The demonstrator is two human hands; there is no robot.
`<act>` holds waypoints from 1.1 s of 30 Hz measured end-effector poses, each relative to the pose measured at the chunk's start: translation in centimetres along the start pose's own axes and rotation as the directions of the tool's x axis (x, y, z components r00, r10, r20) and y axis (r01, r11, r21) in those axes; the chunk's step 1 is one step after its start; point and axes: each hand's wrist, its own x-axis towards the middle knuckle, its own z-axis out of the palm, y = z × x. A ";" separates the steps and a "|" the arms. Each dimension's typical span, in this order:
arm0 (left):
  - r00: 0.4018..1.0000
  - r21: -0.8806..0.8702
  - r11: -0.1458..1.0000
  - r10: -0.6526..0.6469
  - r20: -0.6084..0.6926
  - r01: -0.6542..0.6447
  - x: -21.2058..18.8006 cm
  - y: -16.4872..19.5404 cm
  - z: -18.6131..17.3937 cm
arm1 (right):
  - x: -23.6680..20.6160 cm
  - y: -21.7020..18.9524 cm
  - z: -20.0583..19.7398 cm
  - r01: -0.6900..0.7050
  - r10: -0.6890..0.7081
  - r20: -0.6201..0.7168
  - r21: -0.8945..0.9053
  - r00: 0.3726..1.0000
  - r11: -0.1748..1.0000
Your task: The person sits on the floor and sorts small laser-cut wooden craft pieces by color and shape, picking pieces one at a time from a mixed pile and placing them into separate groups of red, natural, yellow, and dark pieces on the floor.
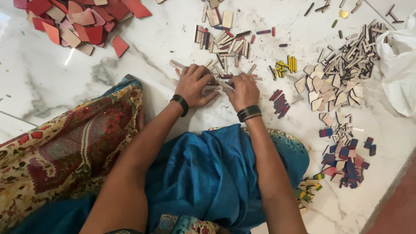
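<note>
A crumpled white plastic bag (398,65) lies at the right edge of the white marble floor (56,73), just beside a heap of pale tan wooden pieces (338,73), some leaf-shaped and some thin sticks; no label or print can be made out on it. At the top left sits a pile of red and pink flat wooden tiles (78,21). Lower right lies a cluster of small blue and red rectangular chips (346,162), and between the hands and the tan heap are a bunch of short yellow sticks (287,65) and a few dark red and blue sticks (280,103). The left hand (195,84) rests palm down with its fingers spread over a scatter of thin plain wooden strips (225,43), slim rectangles of bare light wood, some with a coloured edge, lying loosely on the floor straight ahead of the person's knees. The right hand (244,91) lies just beside it, fingers curled down onto the nearest strips; whether it pinches one cannot be told. Both wrists carry dark bangles (248,112). Blue cloth (208,173) covers the lap, with a patterned red and yellow fabric (65,147) to the left.
</note>
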 end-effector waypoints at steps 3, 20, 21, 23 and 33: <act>1.000 0.008 1.000 -0.009 -0.004 0.009 0.1 0.2 0.0 | 0.0 -0.1 0.1 0.055 -0.055 -0.019 -0.016 0.998 0.998; 0.726 -0.854 -0.024 -0.515 0.455 0.519 1.4 2.3 6.0 | 1.1 5.1 -0.2 -0.459 -0.009 0.471 0.864 0.882 0.208; 0.685 -0.834 -0.076 -0.532 0.497 0.547 1.6 2.3 6.0 | 1.2 5.5 0.0 -0.458 -0.023 0.471 0.866 0.882 0.201; 0.593 -0.784 -0.184 -0.559 0.579 0.593 1.8 2.3 5.8 | 1.3 6.0 0.4 -0.459 -0.052 0.476 0.868 0.878 0.188; 0.709 -0.817 -0.141 -0.429 0.560 0.560 1.9 2.1 4.8 | 1.2 5.5 -0.6 -0.225 -0.035 0.285 0.819 0.958 0.528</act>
